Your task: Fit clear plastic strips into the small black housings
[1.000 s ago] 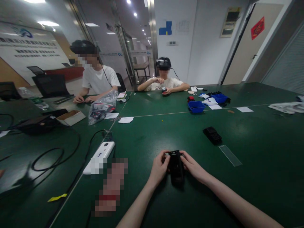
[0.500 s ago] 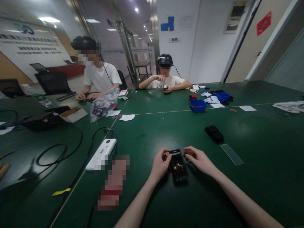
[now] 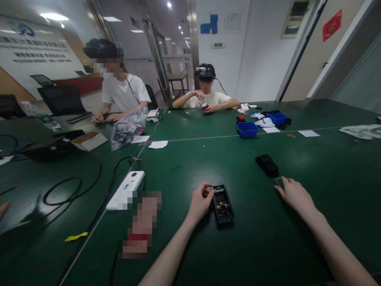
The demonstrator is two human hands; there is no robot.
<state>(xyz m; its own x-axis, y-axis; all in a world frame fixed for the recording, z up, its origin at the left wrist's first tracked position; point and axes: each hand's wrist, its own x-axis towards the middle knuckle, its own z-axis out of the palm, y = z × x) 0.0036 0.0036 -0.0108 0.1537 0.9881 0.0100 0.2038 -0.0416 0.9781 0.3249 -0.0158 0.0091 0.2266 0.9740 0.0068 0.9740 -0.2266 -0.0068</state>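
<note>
A black open-topped rectangular case (image 3: 226, 219) with brass-coloured metal parts inside lies on the green table. My left hand (image 3: 201, 200) pinches its upper left edge between thumb and fingers. Farther right, my right hand (image 3: 294, 194) is closed over a clear flat strip (image 3: 278, 182), thumb on its left side. Only the strip's far end shows; the palm and fingers hide the remainder. Just beyond that hand lies a stack of black parts (image 3: 267, 165).
A white power strip (image 3: 131, 184) and black cables lie left, near a yellow strip (image 3: 76, 237). Blue trays (image 3: 247, 129) and cloths stand farther back. A plastic bag (image 3: 126, 129) and an open box (image 3: 89, 142) are at left. Two people sit across the table (image 3: 184, 167).
My right hand has left the case's side and moved right onto the clear strip. My left hand stays on the case. The view has shifted slightly.
</note>
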